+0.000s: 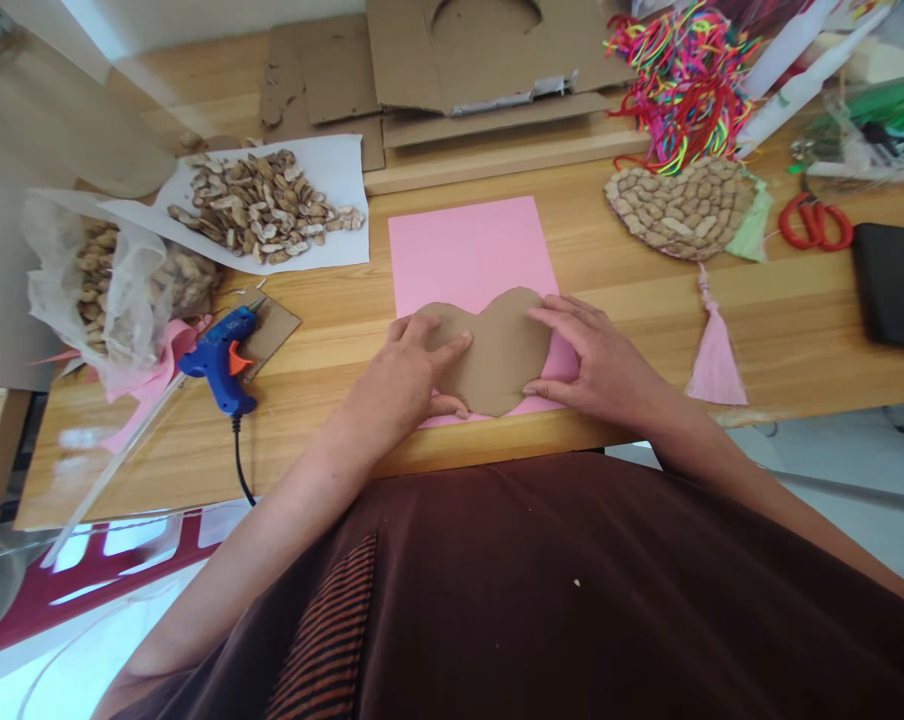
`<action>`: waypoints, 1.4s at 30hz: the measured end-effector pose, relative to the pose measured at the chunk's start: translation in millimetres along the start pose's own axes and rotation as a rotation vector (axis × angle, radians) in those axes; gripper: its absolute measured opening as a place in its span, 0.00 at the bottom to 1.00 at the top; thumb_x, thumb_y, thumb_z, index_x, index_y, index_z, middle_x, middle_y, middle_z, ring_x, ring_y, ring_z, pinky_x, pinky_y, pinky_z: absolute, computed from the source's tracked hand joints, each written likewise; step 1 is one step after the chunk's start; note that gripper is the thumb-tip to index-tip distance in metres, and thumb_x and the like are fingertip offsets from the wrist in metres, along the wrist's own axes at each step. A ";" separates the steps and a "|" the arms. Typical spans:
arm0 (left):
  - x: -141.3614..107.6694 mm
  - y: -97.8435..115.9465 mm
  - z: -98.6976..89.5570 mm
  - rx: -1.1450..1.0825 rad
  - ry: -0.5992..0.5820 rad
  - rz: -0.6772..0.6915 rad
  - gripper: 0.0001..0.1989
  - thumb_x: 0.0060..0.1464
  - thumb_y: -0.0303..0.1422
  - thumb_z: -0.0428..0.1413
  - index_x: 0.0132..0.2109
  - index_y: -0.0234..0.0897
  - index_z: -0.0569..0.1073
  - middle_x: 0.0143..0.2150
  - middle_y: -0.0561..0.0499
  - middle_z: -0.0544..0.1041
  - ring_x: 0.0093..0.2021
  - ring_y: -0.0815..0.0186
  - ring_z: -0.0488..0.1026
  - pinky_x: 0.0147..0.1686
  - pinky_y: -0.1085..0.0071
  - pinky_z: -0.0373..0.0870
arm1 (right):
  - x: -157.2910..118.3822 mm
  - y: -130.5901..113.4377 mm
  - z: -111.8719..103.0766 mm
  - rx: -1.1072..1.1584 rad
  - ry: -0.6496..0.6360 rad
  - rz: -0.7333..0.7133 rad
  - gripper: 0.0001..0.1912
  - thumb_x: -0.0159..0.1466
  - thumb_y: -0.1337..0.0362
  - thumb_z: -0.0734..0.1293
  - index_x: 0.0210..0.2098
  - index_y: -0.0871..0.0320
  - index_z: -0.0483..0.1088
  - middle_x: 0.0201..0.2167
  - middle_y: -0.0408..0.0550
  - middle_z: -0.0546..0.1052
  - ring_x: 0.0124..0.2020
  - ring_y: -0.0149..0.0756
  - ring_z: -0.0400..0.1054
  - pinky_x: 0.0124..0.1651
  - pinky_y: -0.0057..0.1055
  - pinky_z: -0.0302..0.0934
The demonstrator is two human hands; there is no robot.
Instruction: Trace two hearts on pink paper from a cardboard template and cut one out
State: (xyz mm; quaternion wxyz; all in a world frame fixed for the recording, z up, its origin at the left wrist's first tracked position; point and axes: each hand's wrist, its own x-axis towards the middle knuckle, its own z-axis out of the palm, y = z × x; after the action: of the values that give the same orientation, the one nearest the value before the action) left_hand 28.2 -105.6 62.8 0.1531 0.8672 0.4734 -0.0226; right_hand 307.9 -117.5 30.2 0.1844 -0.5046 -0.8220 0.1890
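Note:
A brown cardboard heart (495, 350) lies over a sheet of pink paper (471, 245) near the table's front edge. On its left side rests my left hand (413, 370), with fingertips on the top face and at the lower edge. My right hand (598, 360) grips the heart's right edge, its thumb by the lower side and its fingers by the upper lobe. The heart's point faces me, and part of its outline is hidden under my fingers. Pink paper shows above the heart and beside its right edge.
Left stand a blue glue gun (223, 360), peanut shells (264, 205) on white paper and a plastic bag of shells (103, 280). Right are a shell-covered heart (681, 210) with tassels, red-handled scissors (816, 222), a black phone (894, 285) and colourful cords (684, 90). Cardboard (489, 60) lies behind.

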 end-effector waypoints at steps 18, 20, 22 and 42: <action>-0.2 31.2 9.1 0.161 0.103 -0.028 0.36 0.62 0.52 0.57 0.66 0.30 0.68 0.66 0.32 0.68 0.69 0.47 0.63 0.61 0.56 0.72 | -2.0 5.3 2.8 -0.031 0.011 -0.031 0.38 0.60 0.50 0.75 0.65 0.58 0.66 0.69 0.66 0.64 0.72 0.62 0.56 0.70 0.64 0.56; 2.0 31.8 12.0 0.182 0.113 -0.004 0.37 0.61 0.53 0.58 0.66 0.28 0.68 0.65 0.32 0.70 0.67 0.47 0.65 0.60 0.56 0.73 | -2.0 5.3 3.2 -0.028 0.016 -0.037 0.37 0.60 0.51 0.75 0.65 0.58 0.67 0.69 0.66 0.65 0.72 0.61 0.57 0.70 0.63 0.57; 4.8 31.0 13.1 0.202 0.114 0.017 0.37 0.59 0.53 0.60 0.64 0.28 0.69 0.64 0.32 0.72 0.65 0.47 0.68 0.60 0.56 0.71 | -1.9 4.0 2.8 -0.021 0.020 -0.033 0.37 0.60 0.51 0.76 0.64 0.58 0.67 0.69 0.67 0.65 0.72 0.61 0.56 0.70 0.63 0.56; 13.2 33.4 0.2 0.249 -0.029 0.002 0.32 0.61 0.50 0.59 0.70 0.52 0.66 0.60 0.35 0.70 0.58 0.44 0.69 0.44 0.54 0.80 | -0.6 -16.1 -14.5 0.224 0.150 0.009 0.15 0.69 0.61 0.67 0.55 0.53 0.74 0.51 0.53 0.81 0.51 0.46 0.77 0.56 0.48 0.72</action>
State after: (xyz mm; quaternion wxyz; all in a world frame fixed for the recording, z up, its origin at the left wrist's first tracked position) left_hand 63.1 -111.8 68.3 0.0511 0.8794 0.4640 -0.0937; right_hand 303.1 -122.9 50.6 0.2996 -0.4973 -0.7772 0.2425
